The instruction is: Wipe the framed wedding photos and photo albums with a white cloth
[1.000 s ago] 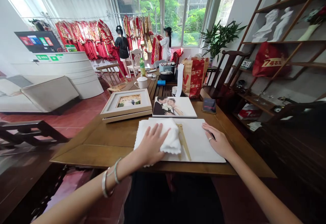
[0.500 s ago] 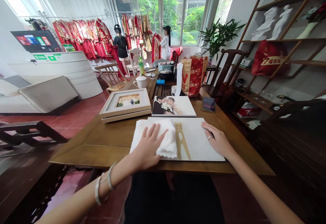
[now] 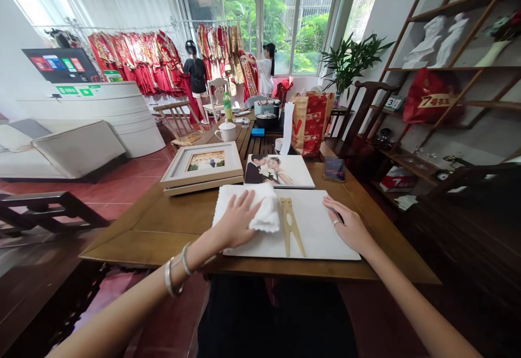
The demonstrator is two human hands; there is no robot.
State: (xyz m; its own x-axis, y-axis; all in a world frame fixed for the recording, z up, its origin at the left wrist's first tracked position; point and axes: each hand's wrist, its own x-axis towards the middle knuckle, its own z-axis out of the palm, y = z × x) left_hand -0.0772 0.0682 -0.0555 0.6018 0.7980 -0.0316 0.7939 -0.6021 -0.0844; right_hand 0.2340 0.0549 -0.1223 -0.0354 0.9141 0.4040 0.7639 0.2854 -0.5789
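My left hand (image 3: 238, 218) lies with fingers spread on top of a folded white cloth (image 3: 266, 214), pressing it against a white panel (image 3: 321, 228) at the table's front edge. The cloth covers the panel's upper left part. Flat on the panel's right side rests my right hand (image 3: 345, 222), fingers stretched out and a ring on one of them. Between the hands, a pale yellow flat tool (image 3: 290, 225) with two long legs and an oval hole lies on the panel; its exact kind I cannot tell.
Behind the panel lie a photo print of a couple (image 3: 279, 171) and stacked picture frames (image 3: 203, 165) on the wooden table (image 3: 150, 222). Farther back stand a white lidded cup (image 3: 226, 131), a paper bag (image 3: 311, 122) and a small dark plaque (image 3: 334, 169). Two people stand by the clothes racks.
My left hand and the cloth have slid away from me across the panel, baring its front left part. My right hand stays at the panel's right side.
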